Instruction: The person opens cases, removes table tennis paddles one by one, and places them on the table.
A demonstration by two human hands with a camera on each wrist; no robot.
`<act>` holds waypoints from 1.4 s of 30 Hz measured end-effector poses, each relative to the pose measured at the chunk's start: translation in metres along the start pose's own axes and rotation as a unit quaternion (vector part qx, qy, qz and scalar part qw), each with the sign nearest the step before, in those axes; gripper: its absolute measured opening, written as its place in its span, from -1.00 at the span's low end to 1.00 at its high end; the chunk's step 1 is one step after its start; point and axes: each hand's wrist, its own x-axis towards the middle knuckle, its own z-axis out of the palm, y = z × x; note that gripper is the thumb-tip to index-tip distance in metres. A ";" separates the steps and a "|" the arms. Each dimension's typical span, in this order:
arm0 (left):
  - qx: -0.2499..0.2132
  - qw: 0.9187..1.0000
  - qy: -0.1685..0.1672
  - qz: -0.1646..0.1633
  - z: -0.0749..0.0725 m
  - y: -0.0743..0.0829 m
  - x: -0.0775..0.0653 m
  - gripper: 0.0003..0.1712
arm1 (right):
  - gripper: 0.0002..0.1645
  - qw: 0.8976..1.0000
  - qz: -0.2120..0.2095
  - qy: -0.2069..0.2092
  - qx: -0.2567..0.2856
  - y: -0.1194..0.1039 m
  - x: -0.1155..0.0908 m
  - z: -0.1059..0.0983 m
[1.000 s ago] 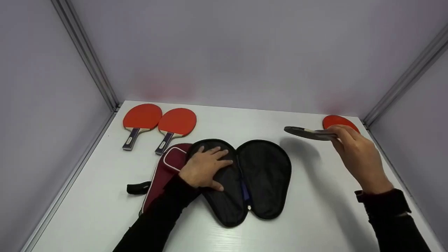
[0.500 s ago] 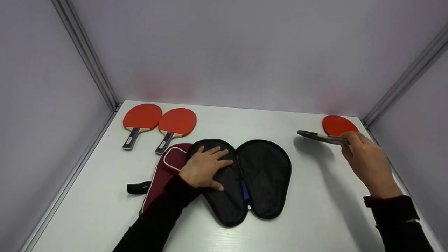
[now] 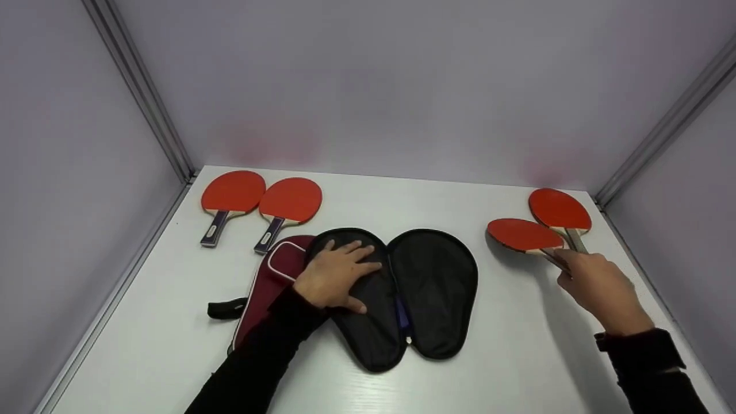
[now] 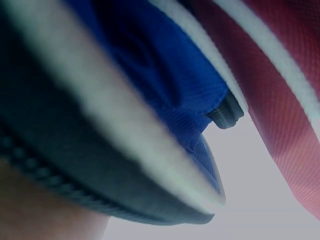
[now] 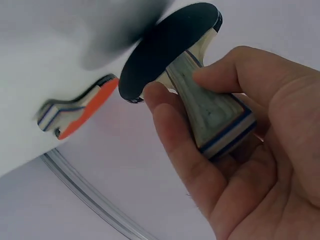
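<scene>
My right hand [image 3: 601, 290] pinches the handle of a table tennis paddle [image 3: 520, 234] between thumb and fingers, its red face tilted upward. The right wrist view shows the paddle's black underside and its striped handle end [image 5: 227, 135]. Just beyond it, a second red paddle [image 3: 559, 208] lies on the table. My left hand [image 3: 336, 276] rests with spread fingers on the left half of an unzipped black-lined paddle case [image 3: 434, 293], which is spread out flat. Blue cloth [image 4: 170, 75] of the case's outside shows in the left wrist view.
A maroon paddle case [image 3: 261, 299] with white piping and a black strap [image 3: 227, 309] lies partly under the spread case. Two more red paddles, the left one [image 3: 234, 192] and its neighbour [image 3: 292, 200], lie at the back left. Pale walls enclose the white table [image 3: 397, 195].
The paddle in my right hand has moved right and down toward the table and turned from edge-on to red face up. My left hand has stayed put on the case.
</scene>
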 end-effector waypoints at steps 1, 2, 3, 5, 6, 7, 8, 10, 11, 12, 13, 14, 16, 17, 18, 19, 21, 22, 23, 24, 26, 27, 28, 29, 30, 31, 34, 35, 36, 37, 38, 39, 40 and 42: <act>-0.001 1.000 0.000 0.000 0.000 0.000 0.000 0.07 | -0.68 1.000 0.003 -0.009 0.003 0.001 0.000 0.004; -0.001 1.000 0.000 0.000 0.000 0.000 0.000 0.07 | -0.75 1.000 0.001 -0.016 0.002 0.002 0.001 0.007; -0.002 1.000 -0.001 0.000 0.000 -0.001 0.000 0.07 | -0.80 1.000 -0.002 -0.022 0.003 0.003 0.002 0.011; -0.004 1.000 -0.002 0.000 0.000 -0.001 0.000 0.07 | -0.85 0.999 -0.008 -0.035 0.006 0.006 0.003 0.018; -0.004 1.000 -0.002 0.000 0.000 -0.001 0.000 0.07 | -0.84 0.999 -0.008 -0.044 0.007 0.007 0.004 0.021; -0.004 1.000 -0.003 0.000 0.000 -0.001 0.000 0.07 | -0.82 0.998 -0.008 -0.055 0.007 0.008 0.005 0.024; -0.004 1.000 -0.003 0.000 0.000 -0.001 0.000 0.07 | -0.80 0.998 -0.004 -0.069 0.005 0.009 0.006 0.026; -0.004 1.000 -0.002 0.001 0.000 -0.001 0.000 0.07 | -0.76 0.995 0.004 -0.098 -0.001 0.011 0.008 0.030; -0.003 1.000 -0.001 0.002 0.000 -0.001 0.000 0.07 | -0.76 0.994 0.008 -0.112 -0.004 0.013 0.009 0.031; -0.002 1.000 -0.001 0.003 0.000 -0.002 0.000 0.06 | -0.75 0.992 0.011 -0.123 -0.008 0.014 0.010 0.032; -0.002 1.000 -0.001 0.003 0.000 -0.002 0.000 0.06 | -0.75 0.991 0.012 -0.133 -0.011 0.016 0.011 0.033; -0.002 1.000 0.000 0.003 0.000 -0.002 0.000 0.06 | -0.74 0.990 0.012 -0.140 -0.014 0.017 0.011 0.034; -0.002 1.000 0.001 0.003 0.000 -0.002 0.000 0.06 | -0.77 0.990 0.008 -0.143 -0.013 0.019 0.011 0.035; -0.001 1.000 0.002 0.003 0.001 -0.002 0.000 0.06 | -0.79 0.989 0.006 -0.145 -0.014 0.020 0.012 0.036; 0.000 1.000 0.002 0.002 0.001 -0.001 0.000 0.06 | -0.81 0.990 0.002 -0.143 -0.014 0.020 0.012 0.036; -0.001 1.000 0.003 0.002 0.001 -0.001 0.000 0.06 | -0.82 0.990 -0.001 -0.141 -0.015 0.020 0.013 0.037; -0.001 1.000 0.004 0.000 0.001 -0.001 -0.001 0.06 | -0.87 0.991 0.003 -0.134 -0.018 0.018 0.014 0.036; -0.002 1.000 0.004 0.000 0.001 -0.001 -0.001 0.06 | -0.86 0.992 0.004 -0.126 -0.021 0.016 0.014 0.035; -0.003 1.000 0.004 0.000 0.002 -0.002 0.000 0.06 | -0.84 0.993 0.003 -0.114 -0.022 0.012 0.014 0.035; -0.004 1.000 0.004 0.000 0.002 -0.002 0.000 0.06 | -0.83 0.995 -0.003 -0.099 -0.024 0.009 0.014 0.034; -0.005 1.000 0.003 -0.001 0.002 -0.002 0.000 0.06 | -0.80 0.997 -0.031 -0.066 -0.029 -0.001 0.014 0.034; -0.004 1.000 0.003 -0.002 0.002 -0.002 0.000 0.06 | -0.77 0.997 -0.053 -0.046 -0.028 -0.007 0.014 0.034; -0.004 1.000 0.003 -0.002 0.002 -0.002 0.000 0.06 | -0.75 0.996 -0.079 -0.028 -0.028 -0.013 0.014 0.035; -0.004 1.000 0.002 -0.002 0.002 -0.002 0.000 0.06 | -0.70 0.994 -0.104 -0.013 -0.030 -0.020 0.014 0.037; -0.003 1.000 0.001 -0.003 0.002 -0.002 0.000 0.06 | -0.64 0.991 -0.128 -0.001 -0.031 -0.026 0.014 0.038; -0.002 1.000 0.000 -0.003 0.002 -0.002 0.000 0.06 | -0.55 0.988 -0.150 0.008 -0.034 -0.033 0.014 0.040; -0.002 1.000 -0.002 -0.002 0.001 -0.002 0.000 0.07 | -0.35 0.980 -0.193 0.021 -0.045 -0.049 0.013 0.048; -0.003 1.000 -0.002 -0.002 0.001 -0.002 0.000 0.07 | -0.32 0.977 -0.207 0.023 -0.051 -0.054 0.012 0.050; -0.004 1.000 -0.002 -0.001 0.001 -0.002 0.000 0.07 | -0.30 0.973 -0.221 0.026 -0.057 -0.058 0.011 0.053; -0.005 1.000 -0.002 -0.001 0.001 -0.002 0.000 0.07 | -0.29 0.970 -0.235 0.026 -0.062 -0.062 0.011 0.056; -0.005 1.000 -0.002 -0.001 0.001 -0.002 0.000 0.07 | -0.28 0.966 -0.250 0.027 -0.066 -0.066 0.010 0.058; -0.006 1.000 -0.002 0.000 0.001 -0.002 0.000 0.07 | -0.28 0.962 -0.263 0.026 -0.069 -0.069 0.010 0.061; -0.006 1.000 -0.003 -0.001 0.001 -0.002 0.000 0.07 | -0.28 0.959 -0.274 0.021 -0.070 -0.073 0.008 0.063; -0.004 1.000 -0.004 -0.002 0.001 -0.002 0.000 0.07 | -0.30 0.954 -0.293 0.006 -0.067 -0.078 0.006 0.066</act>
